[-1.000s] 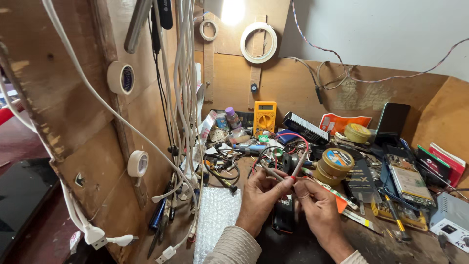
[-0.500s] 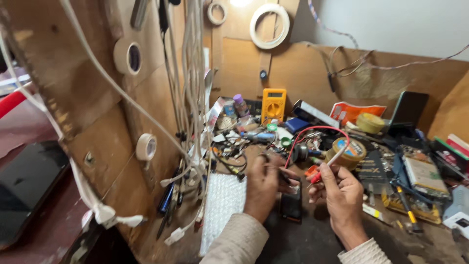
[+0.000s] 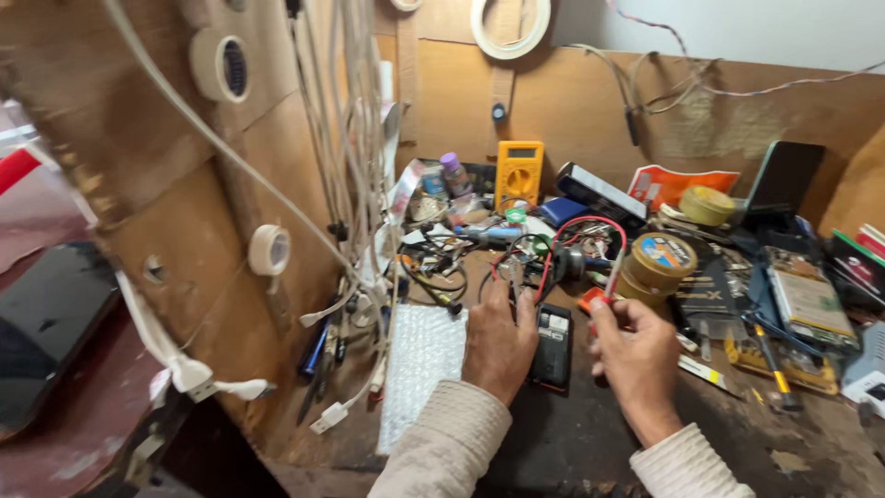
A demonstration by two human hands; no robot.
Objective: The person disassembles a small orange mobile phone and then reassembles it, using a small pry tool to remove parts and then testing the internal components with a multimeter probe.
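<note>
1. Left hand [image 3: 498, 341] rests on the opened phone [image 3: 553, 349] on the table [image 3: 572, 443], fingers pressed together.
2. Right hand [image 3: 636, 355] fingers pinch a red probe [image 3: 610, 290] beside the phone.

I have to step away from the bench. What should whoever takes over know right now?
Left hand: flat on the bench, fingertips by the red wire, holding nothing clearly.
Right hand: fingers pinch a thin red-tipped probe.
Opened phone: lies between the hands, beside the bubble wrap.
Yellow multimeter: stands at the back.
Done: phone is open. Left: probe not yet on it.
</note>
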